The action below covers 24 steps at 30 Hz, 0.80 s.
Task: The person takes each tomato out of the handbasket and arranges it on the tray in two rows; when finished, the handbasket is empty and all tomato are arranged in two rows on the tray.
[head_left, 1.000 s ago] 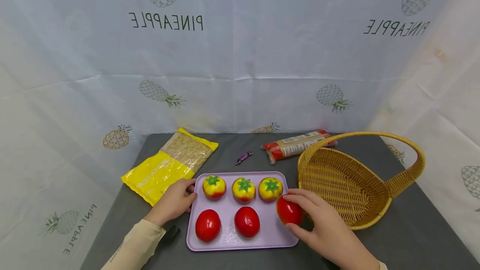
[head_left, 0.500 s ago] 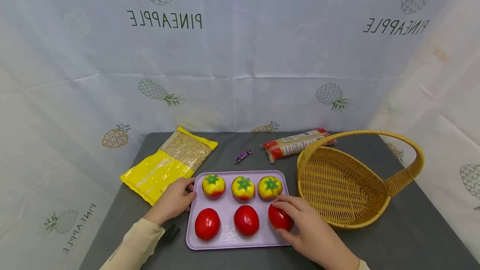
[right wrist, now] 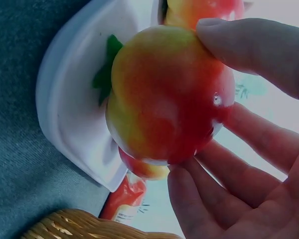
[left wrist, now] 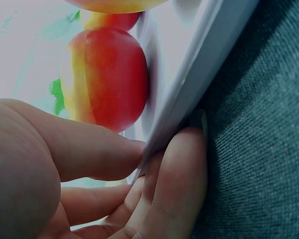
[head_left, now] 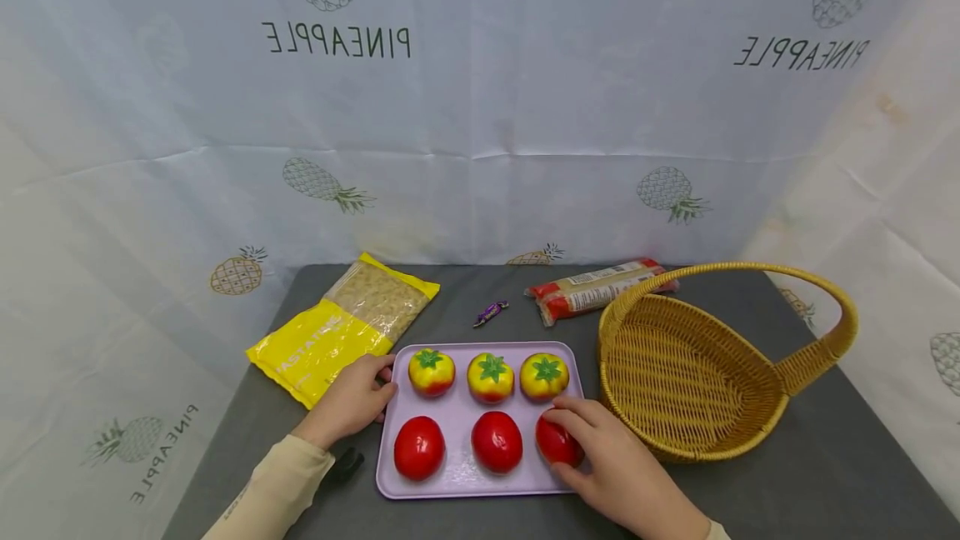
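Note:
On the lilac tray (head_left: 465, 486) stand tomatoes that look artificial, red and yellow with green leafy caps. Across its back row, three show their caps upward, such as the yellow-topped tomato (head_left: 491, 377). In front, two lie red side up: a left tomato (head_left: 419, 448) and a middle tomato (head_left: 497, 442). My left hand (head_left: 351, 398) pinches the tray's left rim, thumb above and fingers beneath in the left wrist view. My right hand (head_left: 611, 461) grips another tomato (right wrist: 172, 92) at the tray's front right, its green cap turned toward the tray. Part of that tomato is hidden by my fingers.
A wicker basket (head_left: 678, 390) with a tall handle stands just right of the tray. Behind and left lies a yellow pasta bag (head_left: 341, 336). A purple-wrapped candy (head_left: 491, 313) and a red-ended noodle packet (head_left: 600, 288) lie at the back.
My right hand has carried its tomato left from over the tray's right edge to the front right spot, where it stays in the last half second. The left hand keeps its place.

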{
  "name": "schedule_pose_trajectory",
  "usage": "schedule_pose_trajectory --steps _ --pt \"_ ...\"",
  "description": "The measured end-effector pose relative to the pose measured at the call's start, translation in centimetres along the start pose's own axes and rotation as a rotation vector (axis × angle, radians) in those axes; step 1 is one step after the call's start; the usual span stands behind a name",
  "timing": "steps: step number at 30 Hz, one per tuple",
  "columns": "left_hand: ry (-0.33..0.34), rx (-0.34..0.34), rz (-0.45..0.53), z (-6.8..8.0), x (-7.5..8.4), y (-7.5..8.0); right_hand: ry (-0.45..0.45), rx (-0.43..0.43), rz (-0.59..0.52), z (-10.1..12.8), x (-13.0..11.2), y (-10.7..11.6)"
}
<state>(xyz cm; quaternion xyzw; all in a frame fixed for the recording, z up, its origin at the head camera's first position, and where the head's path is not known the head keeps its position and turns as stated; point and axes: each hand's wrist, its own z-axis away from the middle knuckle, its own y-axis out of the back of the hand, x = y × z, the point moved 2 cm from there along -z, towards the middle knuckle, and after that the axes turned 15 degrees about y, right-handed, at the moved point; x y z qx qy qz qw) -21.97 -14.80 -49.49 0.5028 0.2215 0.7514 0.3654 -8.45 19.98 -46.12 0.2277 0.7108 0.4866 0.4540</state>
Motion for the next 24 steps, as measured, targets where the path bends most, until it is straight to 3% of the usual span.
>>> schedule_pose_trajectory --steps 12,24 --pt "0.016 0.001 -0.005 0.2 0.1 0.0 0.014 -0.012 0.035 -0.2 0.0 -0.4" --pt "0.014 0.007 -0.046 -0.1 0.3 0.1 -0.048 0.009 -0.001 0.5 0.1 0.7"
